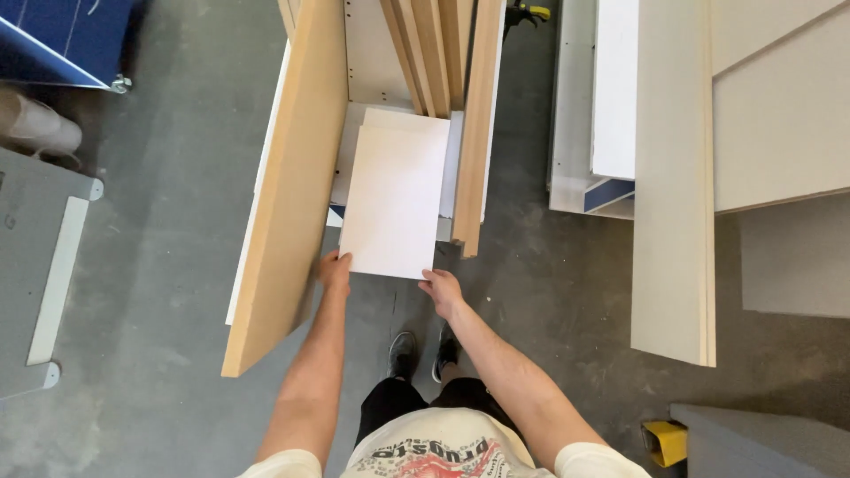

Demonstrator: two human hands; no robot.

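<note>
Fingers of the left hand (335,270) and right hand (441,288) pinch the near corners of a white board (394,199), which looks stiff, smooth and fairly light.

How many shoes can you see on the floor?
2: the left shoe and right shoe, side by side on the floor below the white panel held by both hands, partly hidden by the person's shorts.
</note>
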